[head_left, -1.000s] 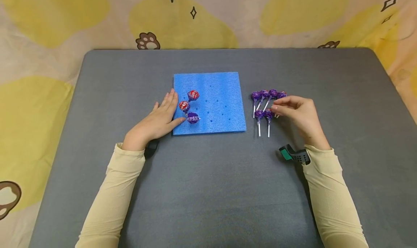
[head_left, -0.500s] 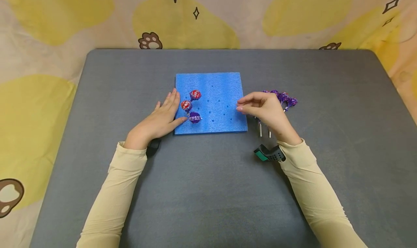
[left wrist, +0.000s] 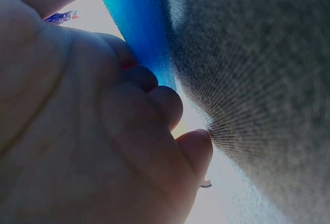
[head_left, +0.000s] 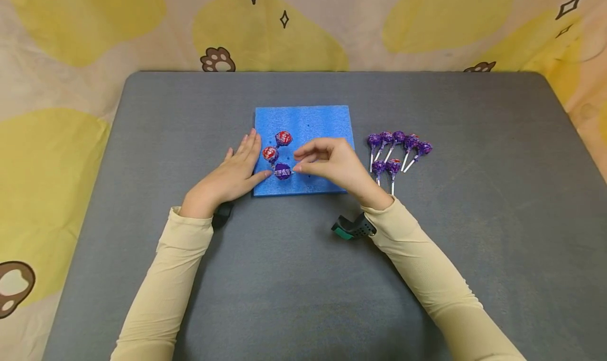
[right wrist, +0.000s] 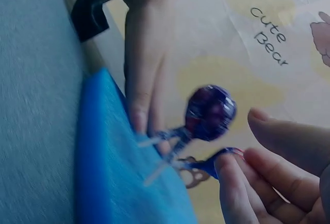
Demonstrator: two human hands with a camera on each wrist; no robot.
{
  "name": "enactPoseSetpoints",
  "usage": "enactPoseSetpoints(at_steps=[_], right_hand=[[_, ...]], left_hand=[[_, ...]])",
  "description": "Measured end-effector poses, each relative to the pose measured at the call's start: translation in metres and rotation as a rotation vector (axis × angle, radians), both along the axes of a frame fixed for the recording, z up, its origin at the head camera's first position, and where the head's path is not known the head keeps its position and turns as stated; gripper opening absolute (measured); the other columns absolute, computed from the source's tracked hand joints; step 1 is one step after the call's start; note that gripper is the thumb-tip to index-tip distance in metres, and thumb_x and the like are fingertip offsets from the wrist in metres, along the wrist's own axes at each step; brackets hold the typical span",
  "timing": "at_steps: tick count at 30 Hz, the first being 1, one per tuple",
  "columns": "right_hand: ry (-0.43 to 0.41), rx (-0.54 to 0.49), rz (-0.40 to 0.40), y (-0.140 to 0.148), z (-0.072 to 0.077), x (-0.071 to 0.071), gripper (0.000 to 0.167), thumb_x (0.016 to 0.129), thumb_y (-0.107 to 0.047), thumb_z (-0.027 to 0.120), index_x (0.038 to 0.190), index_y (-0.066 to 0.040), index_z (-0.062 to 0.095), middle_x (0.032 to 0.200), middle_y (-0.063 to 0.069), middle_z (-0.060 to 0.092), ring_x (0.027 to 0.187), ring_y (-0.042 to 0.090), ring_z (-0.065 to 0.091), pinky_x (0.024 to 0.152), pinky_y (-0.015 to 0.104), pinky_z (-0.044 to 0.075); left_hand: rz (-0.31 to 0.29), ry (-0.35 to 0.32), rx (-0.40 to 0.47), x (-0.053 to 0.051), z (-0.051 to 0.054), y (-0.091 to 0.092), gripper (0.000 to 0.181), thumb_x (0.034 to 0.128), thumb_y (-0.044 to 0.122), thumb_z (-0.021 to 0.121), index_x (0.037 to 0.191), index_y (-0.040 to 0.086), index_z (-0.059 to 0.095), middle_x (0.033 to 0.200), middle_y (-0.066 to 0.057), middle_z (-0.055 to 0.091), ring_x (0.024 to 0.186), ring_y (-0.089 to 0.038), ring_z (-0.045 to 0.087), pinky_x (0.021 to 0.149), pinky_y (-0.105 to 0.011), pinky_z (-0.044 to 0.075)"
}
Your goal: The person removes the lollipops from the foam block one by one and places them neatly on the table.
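Observation:
A blue foam board [head_left: 327,118] with small holes lies on the table. Three wrapped lollipops stand in its left part: a red-topped one [head_left: 283,138], a second red-topped one [head_left: 270,154] and a purple one [head_left: 282,171]. My left hand [head_left: 227,176] rests flat along the board's left edge, its thumb close to the purple lollipop. Over the board, just right of that lollipop, my right hand [head_left: 336,166] hovers with fingers loosely bent. In the right wrist view its thumb [right wrist: 289,136] and fingers stand apart beside the purple lollipop [right wrist: 211,112], holding nothing I can see.
Several purple-wrapped lollipops [head_left: 398,137] lie in two rows right of the board, sticks toward me. The grey table [head_left: 294,276] ends at the back against a yellow patterned cloth [head_left: 265,39]. Black wrist straps [head_left: 353,227] hang below the sleeves.
My right hand has moved left from the loose lollipops to over the board, uncovering them. My left hand keeps its place on the board's edge.

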State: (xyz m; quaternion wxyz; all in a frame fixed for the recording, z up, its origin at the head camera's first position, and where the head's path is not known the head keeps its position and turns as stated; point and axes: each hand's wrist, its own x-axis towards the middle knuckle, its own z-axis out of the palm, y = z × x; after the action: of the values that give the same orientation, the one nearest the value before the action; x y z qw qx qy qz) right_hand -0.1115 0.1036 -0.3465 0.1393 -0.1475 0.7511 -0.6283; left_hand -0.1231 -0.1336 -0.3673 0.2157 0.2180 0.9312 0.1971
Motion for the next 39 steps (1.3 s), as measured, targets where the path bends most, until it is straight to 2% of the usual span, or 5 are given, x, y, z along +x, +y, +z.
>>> enactPoseSetpoints(at_steps=[8, 14, 19, 25, 39], right_hand=[[0.011, 0.027, 0.009, -0.013, -0.008, 0.003, 0.031, 0.077, -0.003, 0.077, 0.106, 0.005, 0.067, 0.102, 0.015, 0.068, 0.088, 0.017, 0.067, 0.075, 0.028, 0.053], [0.036, 0.013, 0.054, -0.018, -0.009, 0.007, 0.035, 0.076, -0.002, 0.078, 0.108, 0.004, 0.066, 0.105, 0.012, 0.067, 0.092, 0.018, 0.065, 0.078, 0.03, 0.053], [0.099, 0.001, 0.074, -0.02, -0.01, 0.009, 0.035, 0.075, 0.0, 0.078, 0.107, 0.006, 0.066, 0.106, 0.013, 0.066, 0.093, 0.019, 0.063, 0.082, 0.028, 0.052], [0.141, 0.012, 0.064, -0.021, -0.01, 0.011, 0.033, 0.075, 0.0, 0.078, 0.105, 0.006, 0.067, 0.102, 0.013, 0.067, 0.091, 0.019, 0.062, 0.082, 0.027, 0.052], [0.143, -0.003, 0.031, -0.018, -0.01, 0.009, 0.03, 0.076, 0.002, 0.076, 0.104, 0.008, 0.066, 0.101, 0.015, 0.066, 0.088, 0.019, 0.063, 0.08, 0.029, 0.052]], left_hand=[[-0.006, -0.003, 0.004, 0.0, 0.001, 0.0, 0.079, 0.1, 0.04, 0.04, 0.149, 0.0, -0.007, 0.155, -0.012, -0.016, 0.142, -0.028, -0.011, 0.11, -0.056, -0.002], [-0.001, -0.015, 0.013, 0.001, 0.003, -0.001, 0.078, 0.1003, 0.039, 0.04, 0.149, 0.001, -0.008, 0.155, -0.011, -0.017, 0.142, -0.027, -0.012, 0.11, -0.056, -0.002], [0.001, -0.015, 0.012, 0.001, 0.003, -0.001, 0.078, 0.1002, 0.038, 0.04, 0.148, 0.0, -0.008, 0.155, -0.012, -0.017, 0.142, -0.028, -0.012, 0.11, -0.056, -0.003], [-0.001, -0.006, 0.009, 0.001, 0.001, -0.002, 0.078, 0.1, 0.038, 0.041, 0.148, -0.001, -0.007, 0.155, -0.013, -0.016, 0.142, -0.028, -0.012, 0.11, -0.055, -0.002], [-0.006, -0.002, 0.006, 0.0, 0.0, -0.001, 0.078, 0.1001, 0.039, 0.04, 0.148, -0.001, -0.007, 0.155, -0.013, -0.017, 0.142, -0.028, -0.012, 0.11, -0.056, -0.003]])
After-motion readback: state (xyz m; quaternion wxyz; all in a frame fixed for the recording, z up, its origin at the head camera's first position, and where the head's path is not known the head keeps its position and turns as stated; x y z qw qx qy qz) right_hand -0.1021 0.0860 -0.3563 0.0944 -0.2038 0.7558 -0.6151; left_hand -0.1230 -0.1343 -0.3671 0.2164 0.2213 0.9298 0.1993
